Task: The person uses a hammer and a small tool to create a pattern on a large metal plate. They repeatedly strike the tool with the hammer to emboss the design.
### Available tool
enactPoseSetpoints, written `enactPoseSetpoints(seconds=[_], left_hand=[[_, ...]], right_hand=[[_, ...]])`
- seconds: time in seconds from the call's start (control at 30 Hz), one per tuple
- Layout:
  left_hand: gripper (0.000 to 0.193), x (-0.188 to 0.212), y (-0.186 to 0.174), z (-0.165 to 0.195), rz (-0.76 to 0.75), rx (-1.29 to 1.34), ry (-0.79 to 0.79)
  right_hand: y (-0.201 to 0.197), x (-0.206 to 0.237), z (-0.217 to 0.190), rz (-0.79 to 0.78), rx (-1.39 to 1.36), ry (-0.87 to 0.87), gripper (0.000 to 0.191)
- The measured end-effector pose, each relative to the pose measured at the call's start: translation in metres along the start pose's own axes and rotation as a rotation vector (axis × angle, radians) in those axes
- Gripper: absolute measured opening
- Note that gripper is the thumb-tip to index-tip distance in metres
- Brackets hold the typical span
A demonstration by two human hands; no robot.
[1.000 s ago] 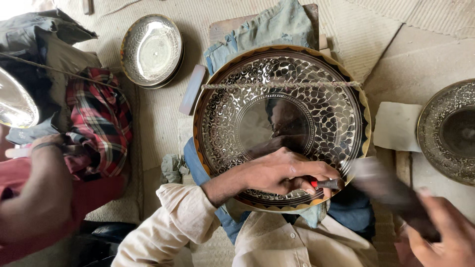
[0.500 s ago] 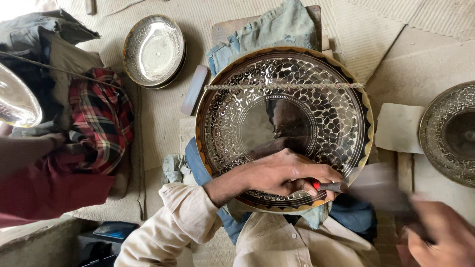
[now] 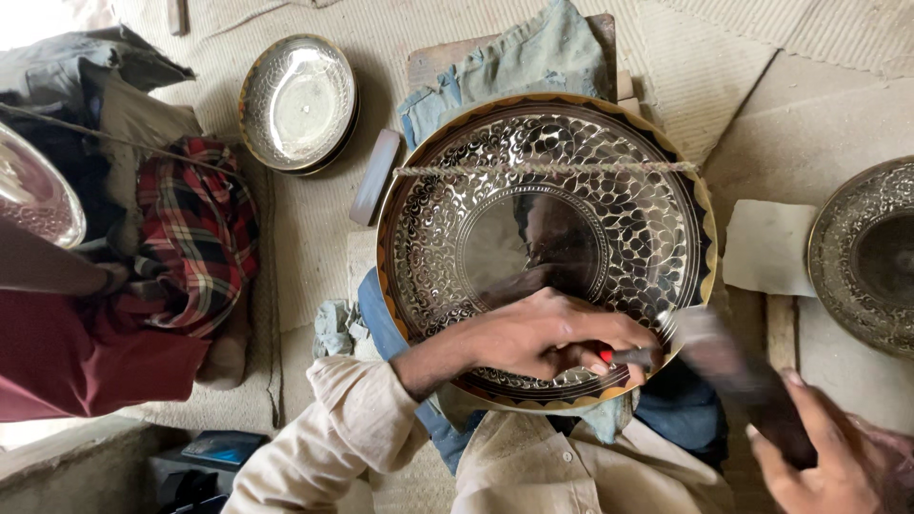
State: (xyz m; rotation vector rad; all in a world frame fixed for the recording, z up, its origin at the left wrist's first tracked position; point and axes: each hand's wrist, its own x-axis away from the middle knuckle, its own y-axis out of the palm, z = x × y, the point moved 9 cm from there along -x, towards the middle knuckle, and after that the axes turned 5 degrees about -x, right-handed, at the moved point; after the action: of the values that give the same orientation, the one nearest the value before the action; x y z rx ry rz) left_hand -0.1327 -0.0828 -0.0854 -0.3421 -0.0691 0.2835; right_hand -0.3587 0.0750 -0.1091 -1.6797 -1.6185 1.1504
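Seen from the head camera, a person works on a large round engraved metal tray (image 3: 547, 243) propped across the lap on blue cloth (image 3: 519, 62), its rim toward the body. The left hand (image 3: 547, 333) lies over the tray's near edge, fingers clenched around a slim punch with a red collar (image 3: 628, 356) whose tip sits at the patterned border. The right hand (image 3: 824, 457), low at the frame's right corner, grips the handle of a dark hammer (image 3: 728, 366), its head blurred just beside the punch's end.

This looks to be the chasing step, a strike on the punch in mid-swing along the tray's rim band; a clean blow calls for the punch to stand steady on its mark and the hammer to land square on its end.

The left forearm, in a pale sleeve (image 3: 324, 433), crosses from lower left, wrist bent over the rim. A cord (image 3: 543, 168) runs across the tray's upper part. Near it lie a small silver bowl (image 3: 297, 103), another engraved dish (image 3: 871, 252) at right, and plaid cloth (image 3: 195, 233) at left.
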Motion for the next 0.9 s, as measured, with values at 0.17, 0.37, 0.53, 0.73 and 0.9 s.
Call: enactPoseSetpoints(seconds=[0.17, 0.37, 0.53, 0.73, 0.9], left_hand=[[0.067, 0.014, -0.018, 0.007, 0.286, 0.101, -0.015], [0.056, 0.011, 0.006, -0.006, 0.301, 0.427, -0.159], [0.055, 0.002, 0.011, -0.001, 0.263, 0.377, -0.063], [0.054, 0.0, 0.004, 0.018, 0.224, 0.146, 0.016], [0.054, -0.002, 0.0, 0.021, 0.212, 0.094, -0.01]], right_hand=[[0.03, 0.023, 0.018, 0.289, -0.699, 0.503, 0.06], [0.053, 0.003, 0.014, 0.282, -0.738, 0.436, 0.048], [0.032, 0.011, 0.025, 0.285, -0.7, 0.498, 0.058], [-0.012, 0.008, 0.033, 0.224, -0.585, 0.483, 0.041], [-0.031, 0.004, 0.028, 0.152, -0.519, 0.591, 0.018]])
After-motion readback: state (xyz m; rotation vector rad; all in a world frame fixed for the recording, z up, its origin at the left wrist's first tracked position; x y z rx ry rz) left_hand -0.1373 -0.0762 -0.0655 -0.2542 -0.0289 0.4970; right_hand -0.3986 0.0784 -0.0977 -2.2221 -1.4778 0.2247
